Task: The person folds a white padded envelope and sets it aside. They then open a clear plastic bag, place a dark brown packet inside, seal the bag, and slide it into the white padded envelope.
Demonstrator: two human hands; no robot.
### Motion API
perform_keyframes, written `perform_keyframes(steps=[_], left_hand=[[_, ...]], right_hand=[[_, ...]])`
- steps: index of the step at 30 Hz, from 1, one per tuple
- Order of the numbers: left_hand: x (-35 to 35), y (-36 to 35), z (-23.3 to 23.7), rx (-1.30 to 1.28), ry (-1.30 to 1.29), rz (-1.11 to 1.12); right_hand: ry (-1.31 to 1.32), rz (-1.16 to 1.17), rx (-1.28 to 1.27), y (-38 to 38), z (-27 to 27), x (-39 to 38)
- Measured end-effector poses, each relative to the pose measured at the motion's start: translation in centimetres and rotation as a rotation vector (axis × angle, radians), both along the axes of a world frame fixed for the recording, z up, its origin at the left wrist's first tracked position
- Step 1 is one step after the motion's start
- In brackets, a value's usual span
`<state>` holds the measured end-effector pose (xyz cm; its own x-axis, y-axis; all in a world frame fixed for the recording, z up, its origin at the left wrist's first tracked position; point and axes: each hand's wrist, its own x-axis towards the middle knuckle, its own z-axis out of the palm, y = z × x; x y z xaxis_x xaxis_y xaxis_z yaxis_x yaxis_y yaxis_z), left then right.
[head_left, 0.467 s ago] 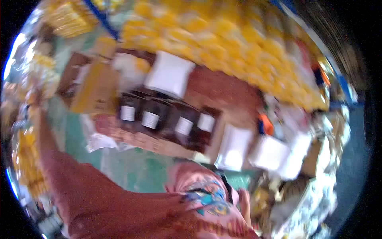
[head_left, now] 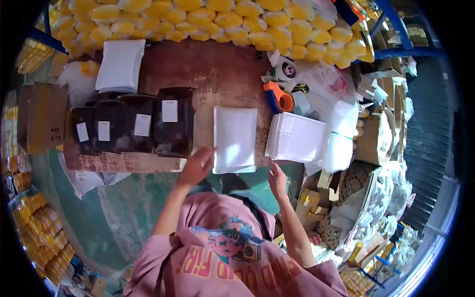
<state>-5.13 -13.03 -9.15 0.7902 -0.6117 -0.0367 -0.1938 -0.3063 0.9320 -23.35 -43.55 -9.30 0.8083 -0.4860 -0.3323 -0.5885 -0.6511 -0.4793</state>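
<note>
A white padded envelope (head_left: 235,141) lies flat near the front edge of the worktable, lengthwise towards me. At its lower left edge is my left hand (head_left: 197,168), fingers loosely bent and their tips right at the envelope's side. My right hand (head_left: 277,180) hovers past the table edge, to the envelope's lower right, with fingers loosely bent and nothing visible in it. Just above that hand is a stack of white envelopes (head_left: 297,137). Left of the single envelope stand several dark brown packs (head_left: 173,126) in a row, each with a white label.
Yellow bagged goods (head_left: 237,20) are piled along the back of the reddish-brown worktable (head_left: 208,79). More white envelopes (head_left: 119,67) lie back left. An orange tape dispenser (head_left: 279,98) sits beside clear plastic at right. A cardboard box (head_left: 44,116) stands left; boxes and bags crowd the right.
My view has swung round and squared up to the table. My left arm, stretched far left before, is back in front of me at the envelope. My right hand has come up to the table edge.
</note>
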Motion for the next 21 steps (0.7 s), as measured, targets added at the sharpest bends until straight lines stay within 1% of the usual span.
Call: perform_keyframes(steps=[1, 2, 3, 4, 5, 6, 7, 9, 10, 11, 13, 15, 16, 17, 19, 20, 21], left_hand=[[-1.7, -1.7, -0.6, 0.097, -0.022, -0.031], [-4.3, -2.4, -2.5, 0.174, -0.093, 0.015], [-5.4, -3.3, -5.0, 0.251, -0.179, 0.059], [-4.8, -4.1, -5.1, 0.415, -0.324, -0.016], [-5.0, -4.3, -4.3, 0.581, -0.448, -0.116], [-4.8, -4.1, -5.1, 0.660, -0.414, -0.207], [-4.3, -3.8, -7.0, 0.582, -0.532, -0.208], [-2.8, -3.0, -8.4, 0.562, -0.577, -0.345], [-2.4, -2.8, -9.2, 0.559, -0.672, -0.352], [-2.3, -2.5, -9.6, 0.511, -0.661, -0.328], [-1.8, -2.7, -10.0, 0.512, -0.680, -0.358], [-0.7, -3.0, -11.0, 0.432, -0.781, -0.406], [-0.4, -3.2, -11.4, 0.387, -0.824, -0.427], [-0.4, -3.4, -11.3, 0.386, -0.839, -0.430], [-0.3, -4.5, -10.7, 0.375, -0.884, -0.420], [-0.2, -5.1, -10.6, 0.337, -0.901, -0.441], [-0.2, -5.5, -10.4, 0.313, -0.850, -0.454]], right_hand=[[-0.061, 0.085, 0.001, -1.0, -1.0, 0.7], [-0.115, 0.279, -0.064, -2.4, -2.9, 0.4], [-0.189, 0.470, -0.132, -3.9, -5.5, 1.1], [-0.227, 0.548, -0.133, -4.3, -5.9, 2.1], [-0.228, 0.607, -0.094, -4.3, -6.2, 2.2], [-0.227, 0.666, -0.056, -4.6, -6.5, 2.8], [-0.237, 0.732, -0.019, -4.9, -7.3, 3.9], [-0.311, 0.819, -0.026, -5.2, -8.9, 5.0], [-0.348, 0.868, -0.025, -5.1, -9.4, 5.1], [-0.310, 0.871, -0.026, -5.1, -9.8, 5.2], [-0.402, 0.902, -0.145, -5.1, -11.1, 4.9], [-0.376, 0.937, -0.219, -4.6, -11.6, 4.6], [-0.413, 0.932, -0.272, -4.4, -11.9, 4.8], [-0.447, 0.932, -0.316, -4.0, -12.2, 5.0], [-0.512, 0.860, -0.189, -3.5, -12.0, 5.2], [-0.543, 0.918, -0.204, -3.3, -12.3, 5.1], [-0.574, 0.972, -0.229, -3.2, -12.5, 5.1]])
